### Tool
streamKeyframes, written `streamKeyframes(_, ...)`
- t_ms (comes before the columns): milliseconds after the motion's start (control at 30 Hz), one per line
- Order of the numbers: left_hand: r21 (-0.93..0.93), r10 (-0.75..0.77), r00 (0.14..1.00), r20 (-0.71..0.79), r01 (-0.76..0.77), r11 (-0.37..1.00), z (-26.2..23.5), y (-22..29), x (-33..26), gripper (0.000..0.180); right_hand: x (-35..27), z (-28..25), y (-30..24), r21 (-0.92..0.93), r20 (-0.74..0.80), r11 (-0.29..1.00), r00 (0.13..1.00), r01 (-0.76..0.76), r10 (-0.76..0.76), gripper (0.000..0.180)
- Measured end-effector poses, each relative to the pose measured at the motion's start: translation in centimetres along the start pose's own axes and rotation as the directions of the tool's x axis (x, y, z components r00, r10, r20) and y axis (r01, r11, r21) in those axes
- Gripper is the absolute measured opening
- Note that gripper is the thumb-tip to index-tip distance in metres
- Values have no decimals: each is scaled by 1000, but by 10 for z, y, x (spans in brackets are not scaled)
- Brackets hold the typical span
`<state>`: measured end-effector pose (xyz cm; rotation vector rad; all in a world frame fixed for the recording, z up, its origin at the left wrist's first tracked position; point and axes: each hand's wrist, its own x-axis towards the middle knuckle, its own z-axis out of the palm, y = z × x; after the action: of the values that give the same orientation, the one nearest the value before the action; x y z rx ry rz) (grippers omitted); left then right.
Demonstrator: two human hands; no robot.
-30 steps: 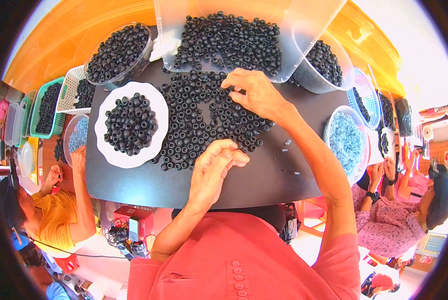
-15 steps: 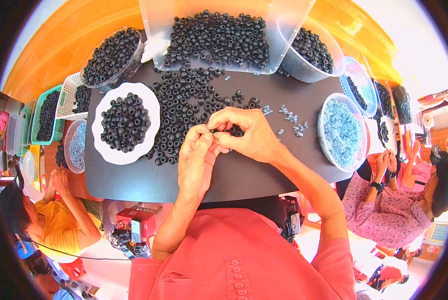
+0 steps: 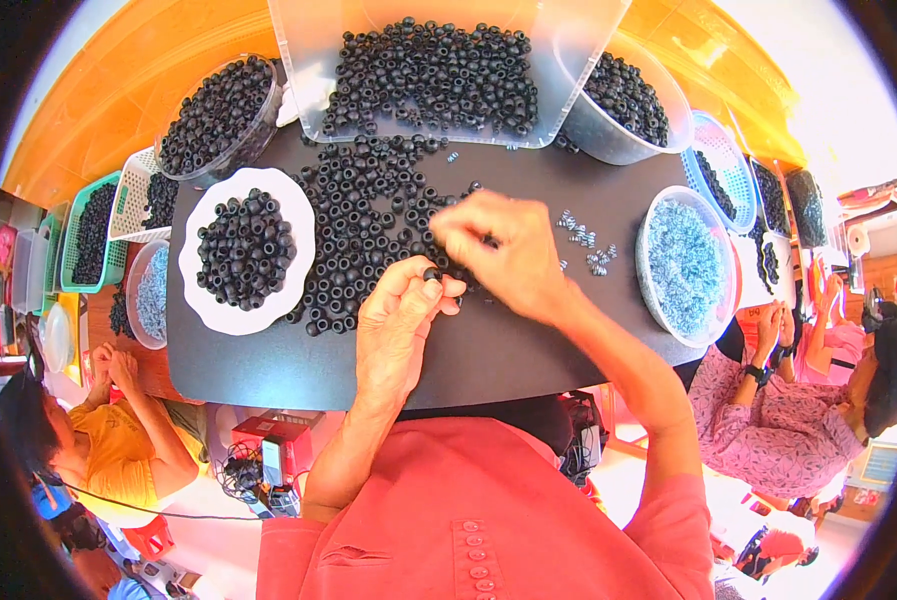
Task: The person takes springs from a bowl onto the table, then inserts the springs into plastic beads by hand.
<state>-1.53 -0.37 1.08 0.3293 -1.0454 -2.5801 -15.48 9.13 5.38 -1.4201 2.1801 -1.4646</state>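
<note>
- White plate (image 3: 243,321): black beads (image 3: 246,248), left of loose pile (image 3: 353,225).
- Clear bin (image 3: 303,62): more black beads (image 3: 433,80), beyond pile.
- Round tub (image 3: 703,338): bluish pieces (image 3: 683,260), right of pile.
- Left hand (image 3: 393,318): pinching single black bead (image 3: 431,275), pile's near edge.
- Right hand (image 3: 513,248): over pile's right; grip I cannot tell.

Holds one small, round, black, plastic-looking bead (image 3: 431,274) in the fingertips of the left hand (image 3: 392,318). Has matching loose black beads (image 3: 353,230), many hole-up, spread left of the dark table's (image 3: 268,370) middle, back from its near edge.
</note>
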Motion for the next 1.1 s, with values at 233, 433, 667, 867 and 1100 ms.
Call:
streamKeyframes(233, -85, -55, 998, 34, 58, 995, -1, -3, 0, 18, 69, -21, 73, -355, 204, 878, 943, 322, -264, 18)
streamKeyframes(433, -111, -79, 996, 39, 83, 990, 1, 0, 4, 16, 67, -18, 75, -416, 182, 885, 973, 206, -141, 17)
streamKeyframes(667, -79, -53, 999, 0, 53, 995, 0, 0, 2, 16, 14, -9, 11, 318, 213, 915, 959, -250, 188, 9)
streamKeyframes(867, -48, -53, 999, 13, 53, 997, 0, -2, 2, 17, -23, 3, 2, 446, 212, 855, 959, -265, 187, 13)
streamKeyframes(1100, -19, -37, 998, 53, 38, 999, -1, -1, 0, 16, -34, 17, 9, 556, -23, 830, 997, -45, 69, 13)
